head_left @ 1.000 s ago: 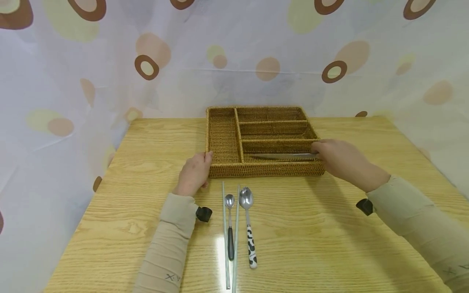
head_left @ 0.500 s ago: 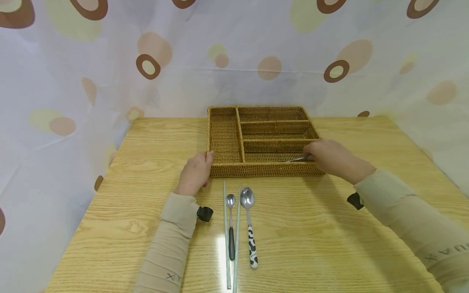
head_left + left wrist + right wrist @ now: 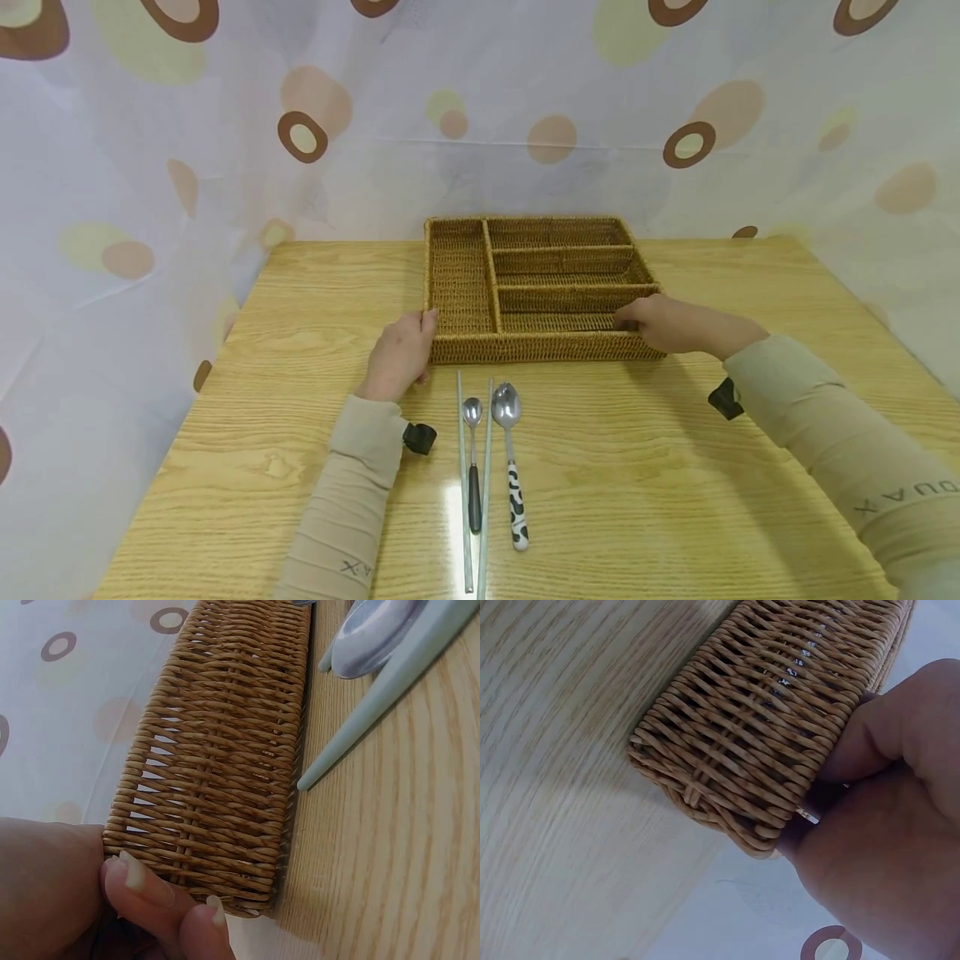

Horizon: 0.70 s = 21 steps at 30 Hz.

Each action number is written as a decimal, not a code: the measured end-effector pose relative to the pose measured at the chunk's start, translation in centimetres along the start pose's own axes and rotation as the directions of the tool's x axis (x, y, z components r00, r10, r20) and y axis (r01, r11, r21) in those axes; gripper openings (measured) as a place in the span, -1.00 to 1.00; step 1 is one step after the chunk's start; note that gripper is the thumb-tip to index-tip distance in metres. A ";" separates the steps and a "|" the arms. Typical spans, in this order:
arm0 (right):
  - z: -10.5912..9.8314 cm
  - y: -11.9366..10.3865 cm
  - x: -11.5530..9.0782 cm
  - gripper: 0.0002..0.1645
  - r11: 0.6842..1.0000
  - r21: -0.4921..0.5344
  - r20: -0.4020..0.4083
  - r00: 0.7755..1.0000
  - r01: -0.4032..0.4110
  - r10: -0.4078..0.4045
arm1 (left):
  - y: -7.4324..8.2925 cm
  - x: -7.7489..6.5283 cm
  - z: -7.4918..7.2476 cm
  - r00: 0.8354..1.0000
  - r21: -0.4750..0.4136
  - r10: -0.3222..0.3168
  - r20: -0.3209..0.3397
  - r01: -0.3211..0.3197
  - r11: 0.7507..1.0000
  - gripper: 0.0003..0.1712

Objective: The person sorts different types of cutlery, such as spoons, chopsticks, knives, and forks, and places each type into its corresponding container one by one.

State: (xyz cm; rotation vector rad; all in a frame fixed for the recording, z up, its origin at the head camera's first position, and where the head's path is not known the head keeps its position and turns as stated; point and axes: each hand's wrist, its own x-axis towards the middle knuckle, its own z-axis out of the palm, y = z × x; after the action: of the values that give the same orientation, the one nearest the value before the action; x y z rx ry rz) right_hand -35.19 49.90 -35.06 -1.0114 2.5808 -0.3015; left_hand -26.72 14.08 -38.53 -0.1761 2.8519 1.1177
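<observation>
A brown wicker cutlery tray (image 3: 462,283) with several compartments stands at the back of the table. My left hand (image 3: 397,357) grips its front left corner, the thumb over the rim and fingertips (image 3: 202,926) against the outside in the left wrist view. At the front right end, my right hand (image 3: 667,323) reaches over the rim into the front compartment with curled fingers. A dark piece of cutlery (image 3: 627,325) shows at those fingers; the tray wall hides most of it, so its kind is unclear. In the right wrist view, the hand (image 3: 892,832) lies against the tray's corner.
In front of the tray lie two pale green chopsticks (image 3: 463,500), a small spoon (image 3: 473,483) with a black handle, and a larger spoon (image 3: 514,492) with a black-and-white handle. A patterned cloth (image 3: 480,142) hangs behind the table (image 3: 300,400).
My right hand has moved slightly left and lower into the front compartment. The slim metal cutlery it held has sunk mostly behind the front wall. My left hand stays on the tray.
</observation>
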 end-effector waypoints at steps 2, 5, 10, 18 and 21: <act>0.1 0.1 0.1 -0.54 1.000 0.012 0.000 1.000 -0.005 0.005 | 0.0 0.0 0.0 1.000 -0.001 0.000 -0.001 0.000 1.000 -0.43; 0.2 0.0 0.0 -0.53 1.000 0.019 -0.006 1.000 -0.018 0.018 | 0.0 0.0 0.0 1.000 -0.003 0.000 -0.002 0.000 1.000 -0.42; 0.3 -0.1 -0.2 -0.54 0.999 0.011 -0.020 0.999 -0.035 0.035 | 0.0 0.0 0.0 1.000 0.000 0.003 -0.003 -0.003 1.000 -0.42; 0.8 -0.2 -0.6 -0.55 0.999 0.023 -0.094 0.995 -0.043 0.045 | 0.0 -0.1 0.0 1.000 -0.002 0.012 -0.007 -0.012 1.000 -0.41; 1.2 -0.3 -0.7 -0.59 0.999 0.009 -0.141 0.989 -0.034 0.034 | 0.0 -0.1 0.0 1.000 -0.006 0.019 -0.010 -0.019 1.000 -0.42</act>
State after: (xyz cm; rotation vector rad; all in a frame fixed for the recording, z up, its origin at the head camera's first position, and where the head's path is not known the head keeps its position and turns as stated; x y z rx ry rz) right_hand -34.04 50.13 -35.86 -0.9752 2.7180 -0.3849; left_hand -26.64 14.09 -38.56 -0.1549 2.8650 1.1321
